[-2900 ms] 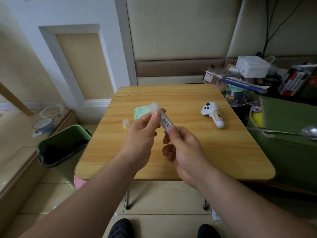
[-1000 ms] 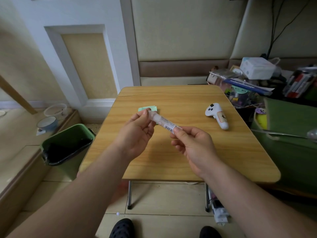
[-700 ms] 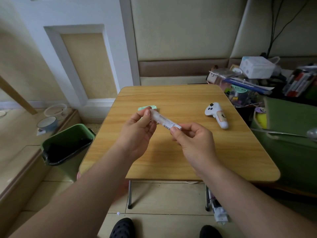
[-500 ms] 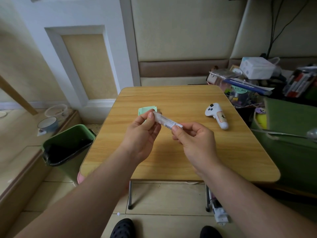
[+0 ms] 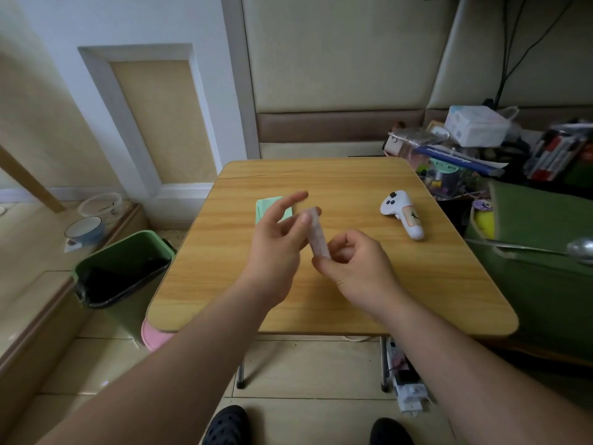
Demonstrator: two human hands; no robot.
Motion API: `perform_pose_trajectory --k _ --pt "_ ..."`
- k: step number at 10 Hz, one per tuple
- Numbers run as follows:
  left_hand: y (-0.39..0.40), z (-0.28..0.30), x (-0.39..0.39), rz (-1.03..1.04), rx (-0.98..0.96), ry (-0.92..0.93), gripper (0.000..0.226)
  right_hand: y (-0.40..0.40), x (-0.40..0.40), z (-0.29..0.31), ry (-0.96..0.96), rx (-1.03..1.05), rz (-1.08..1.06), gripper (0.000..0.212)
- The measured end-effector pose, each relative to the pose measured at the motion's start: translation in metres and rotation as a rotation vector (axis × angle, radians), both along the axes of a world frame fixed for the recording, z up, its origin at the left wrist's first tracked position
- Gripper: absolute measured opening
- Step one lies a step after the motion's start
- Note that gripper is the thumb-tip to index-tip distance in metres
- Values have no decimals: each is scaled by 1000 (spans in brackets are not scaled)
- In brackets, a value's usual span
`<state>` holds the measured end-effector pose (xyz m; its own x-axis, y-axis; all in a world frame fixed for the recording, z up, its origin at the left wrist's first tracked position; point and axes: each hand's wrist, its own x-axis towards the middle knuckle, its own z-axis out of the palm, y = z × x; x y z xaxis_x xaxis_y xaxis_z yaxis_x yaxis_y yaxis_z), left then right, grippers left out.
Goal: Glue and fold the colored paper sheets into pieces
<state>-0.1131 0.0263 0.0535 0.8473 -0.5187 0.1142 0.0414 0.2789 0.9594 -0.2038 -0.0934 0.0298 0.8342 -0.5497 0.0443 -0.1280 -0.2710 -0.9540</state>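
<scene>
Above the middle of the wooden table (image 5: 369,300), my right hand (image 5: 356,264) pinches the lower end of a clear glue stick (image 5: 316,234), which points up and away and looks blurred. Just left of the stick is my left hand (image 5: 276,248), its fingers spread apart and its thumb close to the stick's upper end. Whether the thumb touches the stick is unclear. A light green paper piece (image 5: 267,205) lies flat on the table behind my left hand, partly hidden by my fingers.
A white game controller (image 5: 402,215) lies on the table's right side. A green waste bin (image 5: 122,268) stands by the left edge. Cluttered boxes and pens (image 5: 475,146) and a green surface with a metal spoon (image 5: 577,248) border the right side.
My left hand's fingers have spread off the glue stick's upper end. The stick has swung from lying sideways to pointing more upright in my right hand.
</scene>
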Motion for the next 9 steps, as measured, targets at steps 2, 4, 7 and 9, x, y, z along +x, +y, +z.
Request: perform_pose_trajectory --k 2,4,7,9 --pt "-19 -13 3 78 379 -412 46 -26 10 4 57 -394 -96 22" --pt "-42 -32 10 160 620 -484 33 -35 33 -19 157 -415 -224 19" --pt "-42 -40 14 146 760 -563 19 -34 44 -33 276 -522 -230 21" --pt "-39 -43 12 140 775 -564 33 -40 38 -31 277 -534 -150 25"
